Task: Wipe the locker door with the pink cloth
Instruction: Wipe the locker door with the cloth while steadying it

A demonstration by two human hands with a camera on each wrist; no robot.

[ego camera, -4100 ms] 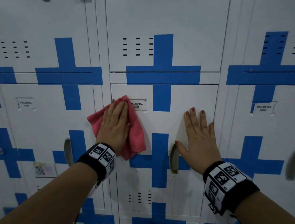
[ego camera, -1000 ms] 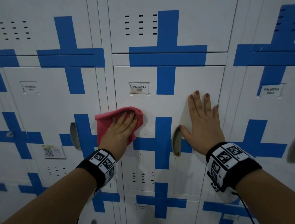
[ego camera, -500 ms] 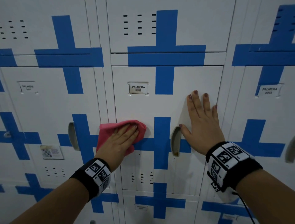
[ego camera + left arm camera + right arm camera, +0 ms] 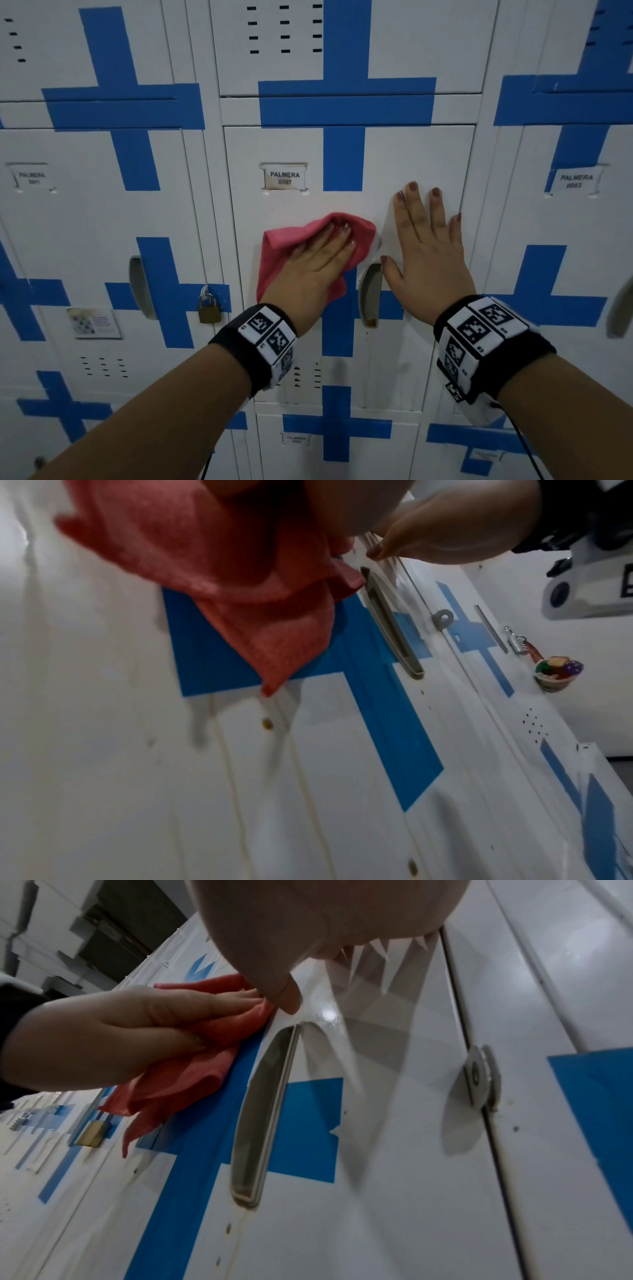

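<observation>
The white locker door [image 4: 394, 161], labelled PALMERA 0007, has blue cross stripes. My left hand [image 4: 320, 265] presses the pink cloth [image 4: 284, 240] flat against the middle of the door with straight fingers, just left of the recessed handle [image 4: 371, 294]. The cloth hangs in folds below the palm [image 4: 240, 593] and bunches under the fingers [image 4: 192, 1069]. My right hand [image 4: 423, 250] lies flat on the door, fingers spread, to the right of the handle. Its thumb tip [image 4: 287, 999] nearly meets the cloth's edge.
A brass padlock [image 4: 209, 310] hangs on the locker to the left. A name label [image 4: 284, 177] sits above the cloth. Neighbouring lockers with the same blue crosses surround the door. A hasp [image 4: 477, 1077] sticks out at the door's right edge.
My left hand has slid the pink cloth to the right and a little upward, until it is close to the right thumb. The right hand stays flat in place.
</observation>
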